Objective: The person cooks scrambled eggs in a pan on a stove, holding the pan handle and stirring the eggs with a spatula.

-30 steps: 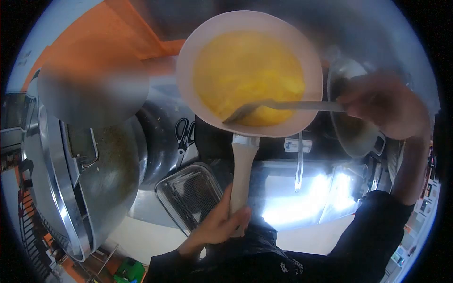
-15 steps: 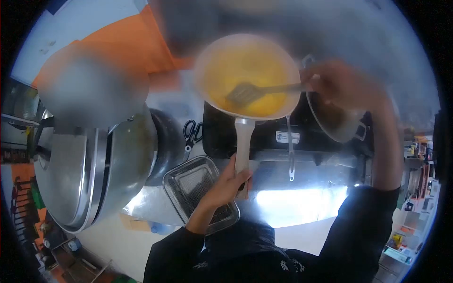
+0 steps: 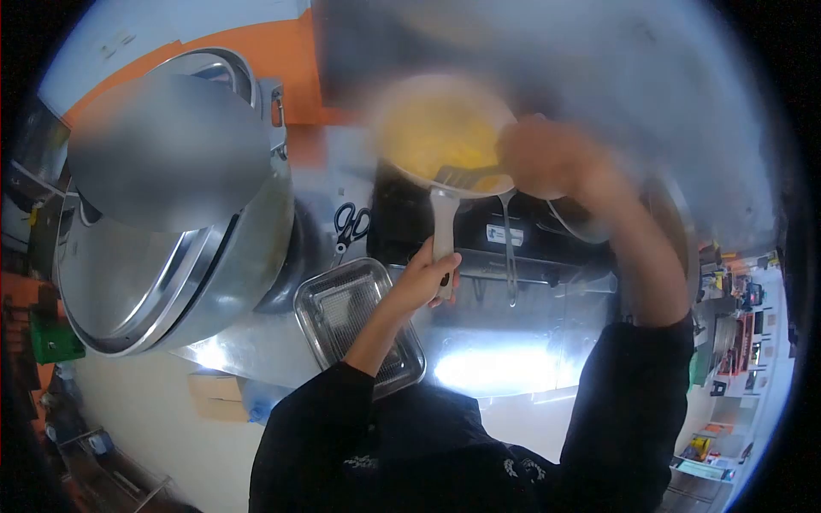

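A pale frying pan (image 3: 444,207) is held by its handle in my left hand (image 3: 425,278), fingers wrapped round it. Yellow food that looks like egg (image 3: 445,128) covers the pan's inside, blurred by haze. At the pan's near right rim, my right hand (image 3: 547,158) is closed round a slotted spatula (image 3: 462,177), whose blade rests on or just above the yellow food. The spatula's handle is mostly hidden behind that hand. Below the pan lies the black stove (image 3: 393,222).
Left stands a large metal pot (image 3: 269,231) with a lid. Black-handled scissors (image 3: 351,224) and a steel tray with a wire rack (image 3: 312,295) lie on the steel counter (image 3: 479,333). A long-handled utensil (image 3: 510,256) hangs over the stove's front edge. Another pan (image 3: 581,224) sits right, partly hidden.
My right hand has moved left and nearer the pan. The spatula blade has gone from mid-pan to the near right rim. My left hand still grips the handle; the view has shifted.
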Demonstrator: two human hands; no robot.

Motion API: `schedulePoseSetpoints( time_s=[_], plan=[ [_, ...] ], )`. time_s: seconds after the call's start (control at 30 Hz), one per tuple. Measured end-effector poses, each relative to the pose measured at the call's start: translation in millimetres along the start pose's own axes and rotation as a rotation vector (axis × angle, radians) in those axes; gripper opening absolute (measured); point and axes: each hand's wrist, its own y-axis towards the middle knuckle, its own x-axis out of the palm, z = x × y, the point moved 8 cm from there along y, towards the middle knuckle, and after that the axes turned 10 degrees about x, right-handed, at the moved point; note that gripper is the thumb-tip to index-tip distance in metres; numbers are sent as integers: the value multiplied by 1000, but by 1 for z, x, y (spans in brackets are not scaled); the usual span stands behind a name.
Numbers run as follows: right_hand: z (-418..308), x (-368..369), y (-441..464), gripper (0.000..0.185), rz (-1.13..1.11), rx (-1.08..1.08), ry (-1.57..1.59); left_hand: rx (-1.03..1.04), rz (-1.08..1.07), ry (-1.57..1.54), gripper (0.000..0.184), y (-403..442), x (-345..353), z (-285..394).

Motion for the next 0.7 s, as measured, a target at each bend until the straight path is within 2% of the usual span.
schedulePoseSetpoints(
  time_s=[0.1,0.3,0.4,0.7],
  plan=[
    [-18,6,-7,16,22,-20,6,20,6,-8,25,0,0,-1],
    [-26,4,-5,17,208,26,40,63,-5,-36,25,-1,2,3],
    [-24,6,4,19,145,59,-2,49,-9,-62,25,-1,1,-1],
    [-20,10,13,21,135,99,19,43,-24,-72,24,1,1,-4]
  ],
)
